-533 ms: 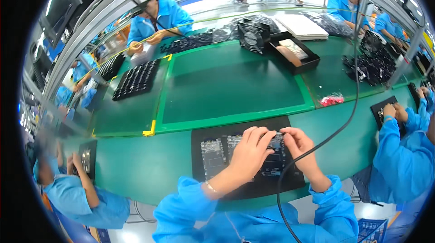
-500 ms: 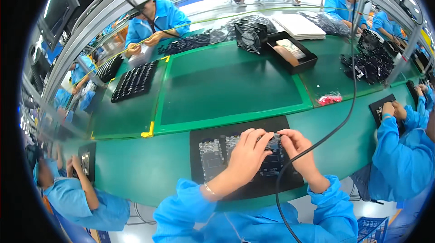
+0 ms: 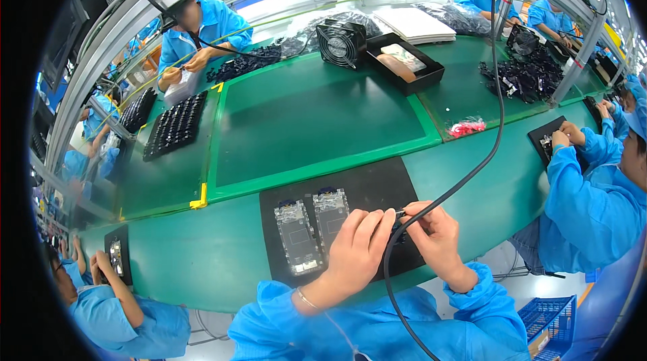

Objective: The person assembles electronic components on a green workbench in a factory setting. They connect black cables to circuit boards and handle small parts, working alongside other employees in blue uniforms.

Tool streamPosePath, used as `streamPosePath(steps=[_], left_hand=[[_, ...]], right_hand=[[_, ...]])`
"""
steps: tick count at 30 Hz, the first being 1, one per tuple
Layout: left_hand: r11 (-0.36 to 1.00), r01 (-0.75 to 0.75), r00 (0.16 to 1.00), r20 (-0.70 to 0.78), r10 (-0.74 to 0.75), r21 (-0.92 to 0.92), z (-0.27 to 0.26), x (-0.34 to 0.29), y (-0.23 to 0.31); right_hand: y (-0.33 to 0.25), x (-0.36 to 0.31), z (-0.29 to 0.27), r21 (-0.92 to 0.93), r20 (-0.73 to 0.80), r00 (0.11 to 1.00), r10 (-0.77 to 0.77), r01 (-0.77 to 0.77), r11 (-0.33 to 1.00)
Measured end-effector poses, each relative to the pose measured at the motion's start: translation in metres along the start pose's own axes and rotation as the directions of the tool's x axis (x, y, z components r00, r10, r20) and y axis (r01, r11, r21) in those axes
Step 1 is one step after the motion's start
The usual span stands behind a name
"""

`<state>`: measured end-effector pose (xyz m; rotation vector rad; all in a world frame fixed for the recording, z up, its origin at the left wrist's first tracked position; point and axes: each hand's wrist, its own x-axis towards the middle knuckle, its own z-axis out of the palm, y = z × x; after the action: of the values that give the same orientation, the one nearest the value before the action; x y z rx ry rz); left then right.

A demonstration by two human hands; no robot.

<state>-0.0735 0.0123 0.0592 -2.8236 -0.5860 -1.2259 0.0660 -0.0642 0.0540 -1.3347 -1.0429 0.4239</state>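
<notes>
My left hand (image 3: pixel 355 248) lies curled over a dark part on the black work mat (image 3: pixel 367 186), its fingers closed on that part. My right hand (image 3: pixel 435 236) pinches a small black tool (image 3: pixel 403 213) tied to a hanging black cable (image 3: pixel 472 172), tip touching the same part. Two silver phone frames (image 3: pixel 311 225) lie side by side on the mat, just left of my left hand. The part under my hands is mostly hidden.
A green conveyor mat (image 3: pixel 317 118) runs beyond the black mat. Farther back stand a black fan (image 3: pixel 340 42), a black tray (image 3: pixel 403 63), a heap of black parts (image 3: pixel 529 77) and a keypad tray (image 3: pixel 174 125). A small pink bag (image 3: pixel 466 126) lies right. Co-workers in blue sit around.
Both hands have shifted slightly on the part; my right hand now holds the tool tip against my left fingertips. The two phone frames beside my left hand are more exposed.
</notes>
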Motion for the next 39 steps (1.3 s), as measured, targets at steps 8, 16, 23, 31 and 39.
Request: streamPosePath(steps=[8,16,23,31,39], left_hand=[[0.999,-0.032,0.999,-0.022,0.033,0.043,0.0,-0.004,0.001],[0.996,-0.088,0.993,-0.078,0.09,0.021,0.001,-0.011,0.0],[0.998,-0.061,0.996,-0.066,0.06,-0.014,-0.007,-0.01,0.0],[0.996,-0.083,0.993,-0.08,0.085,0.02,-0.006,-0.014,0.003],[0.995,-0.097,0.991,-0.091,0.097,0.001,-0.005,-0.014,0.002]], right_hand=[[-0.001,0.0,-0.003,0.061,0.054,0.997,0.053,-0.057,0.997],[-0.014,0.0,-0.01,-0.029,0.145,0.989,0.012,-0.008,1.0],[-0.019,-0.003,-0.008,-0.14,0.149,0.984,-0.096,0.118,0.983],[-0.019,-0.009,-0.009,-0.135,0.145,0.986,-0.08,0.1,0.986],[-0.022,-0.006,-0.016,-0.022,0.218,0.973,0.077,-0.074,0.997]])
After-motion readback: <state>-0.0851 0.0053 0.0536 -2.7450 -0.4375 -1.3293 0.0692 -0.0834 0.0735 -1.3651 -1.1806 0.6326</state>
